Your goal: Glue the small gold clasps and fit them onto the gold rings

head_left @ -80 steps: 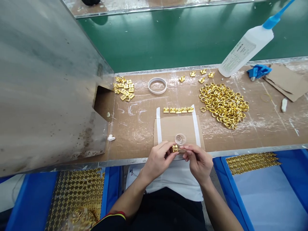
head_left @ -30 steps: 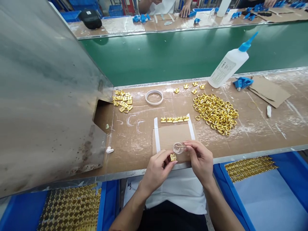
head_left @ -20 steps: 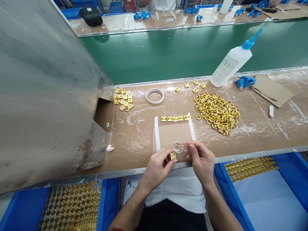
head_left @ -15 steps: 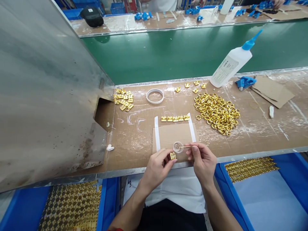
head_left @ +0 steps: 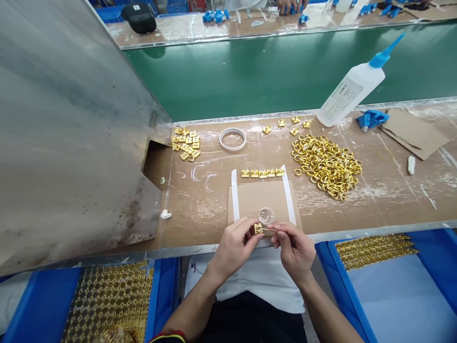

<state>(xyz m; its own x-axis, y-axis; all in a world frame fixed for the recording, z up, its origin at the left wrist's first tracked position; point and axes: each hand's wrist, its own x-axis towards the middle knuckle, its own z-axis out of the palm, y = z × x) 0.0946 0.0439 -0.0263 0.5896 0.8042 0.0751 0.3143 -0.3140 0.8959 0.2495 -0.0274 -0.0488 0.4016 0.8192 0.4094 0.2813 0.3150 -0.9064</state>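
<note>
Between the thumb and fingers of my left hand (head_left: 237, 245) is a square gold piece (head_left: 258, 228). My right hand (head_left: 294, 247) pinches a thin stick (head_left: 269, 230), whose tip is at the gold piece. Just beyond them a small clear cup (head_left: 266, 216) sits on a cardboard pad (head_left: 260, 197) with white tape strips along its sides. A row of several gold pieces (head_left: 263, 174) lies along the far edge of the pad. To the right is a heap of gold rings (head_left: 326, 164).
More gold pieces (head_left: 184, 143) lie at left, near a metal panel (head_left: 78, 133). A white tape ring (head_left: 233, 139) and a tilted bottle (head_left: 352, 93) stand farther back. Blue bins (head_left: 155, 300) flank my lap. Across the green divider (head_left: 243, 76) a person's hand (head_left: 291, 5) shows.
My right hand has moved left and toward me, bringing the stick's tip from the clear cup to the gold piece. The whole view has shifted slightly.
</note>
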